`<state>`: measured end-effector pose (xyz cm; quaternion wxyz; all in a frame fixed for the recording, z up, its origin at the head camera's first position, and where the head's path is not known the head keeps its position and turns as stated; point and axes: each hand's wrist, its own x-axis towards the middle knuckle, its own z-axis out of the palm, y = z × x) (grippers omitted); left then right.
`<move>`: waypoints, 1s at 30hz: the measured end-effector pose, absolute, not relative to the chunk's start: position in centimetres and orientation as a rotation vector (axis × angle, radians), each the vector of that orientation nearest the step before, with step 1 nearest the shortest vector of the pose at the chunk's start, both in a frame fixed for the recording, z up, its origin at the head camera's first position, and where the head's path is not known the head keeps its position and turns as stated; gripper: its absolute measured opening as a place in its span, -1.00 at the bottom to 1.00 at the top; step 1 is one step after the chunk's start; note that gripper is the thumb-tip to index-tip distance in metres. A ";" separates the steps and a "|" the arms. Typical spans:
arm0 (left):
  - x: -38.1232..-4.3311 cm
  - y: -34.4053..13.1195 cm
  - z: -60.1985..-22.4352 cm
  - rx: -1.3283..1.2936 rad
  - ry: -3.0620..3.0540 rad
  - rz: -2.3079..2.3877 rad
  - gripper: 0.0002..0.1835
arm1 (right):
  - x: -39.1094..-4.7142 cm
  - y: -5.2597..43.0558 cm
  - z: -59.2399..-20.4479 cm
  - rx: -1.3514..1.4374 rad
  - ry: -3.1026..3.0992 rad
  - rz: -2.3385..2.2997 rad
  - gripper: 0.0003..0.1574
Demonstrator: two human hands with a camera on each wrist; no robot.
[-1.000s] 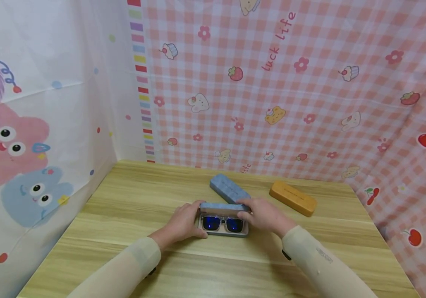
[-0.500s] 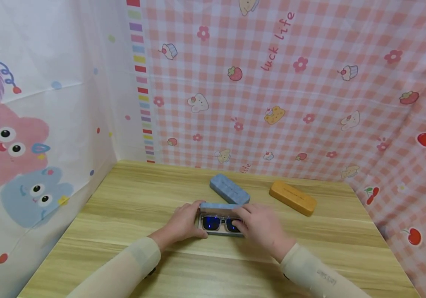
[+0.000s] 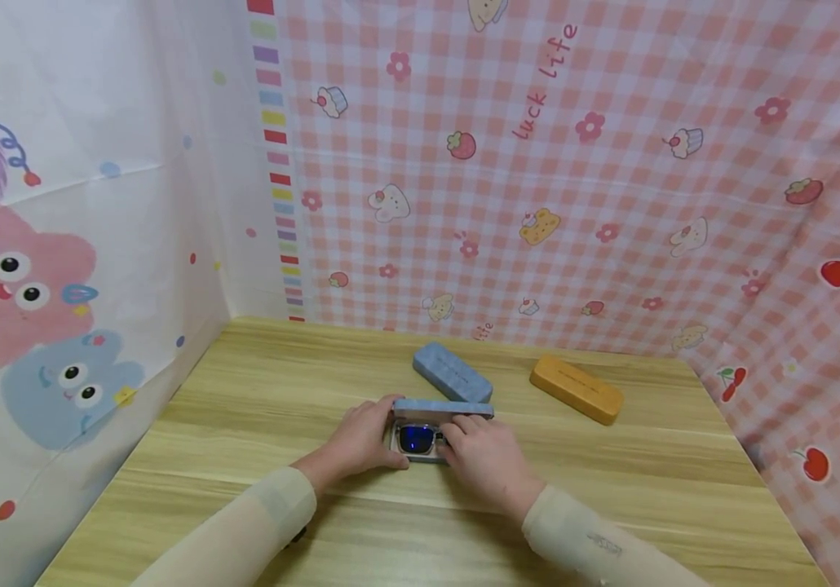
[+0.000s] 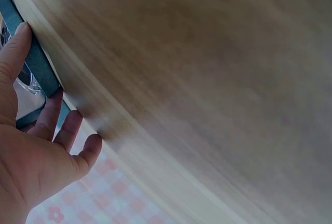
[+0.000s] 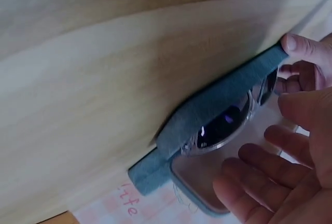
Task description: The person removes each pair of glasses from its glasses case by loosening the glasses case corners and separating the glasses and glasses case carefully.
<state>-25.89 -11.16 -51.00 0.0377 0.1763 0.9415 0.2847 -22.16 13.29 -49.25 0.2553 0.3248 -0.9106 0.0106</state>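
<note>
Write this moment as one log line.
left hand grips open case | right hand over sunglasses inside | behind: closed blue case, orange case

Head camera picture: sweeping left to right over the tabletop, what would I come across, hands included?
Left hand → sunglasses → right hand → orange case.

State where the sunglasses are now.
In the head view's lower middle, the sunglasses sit in the open case, right of the left hand and partly hidden by the right hand, with a closed blue case just behind.
</note>
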 end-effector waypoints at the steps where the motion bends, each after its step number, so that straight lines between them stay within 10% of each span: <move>1: -25.9 -11.2 -51.0 0.542 2.890 0.871 0.15 | -22.2 13.1 -49.4 0.873 -2.483 0.017 -0.65; 30: -25.9 -11.2 -50.9 0.565 2.885 0.898 0.11 | -23.4 11.2 -49.8 0.751 -2.655 -0.062 -0.76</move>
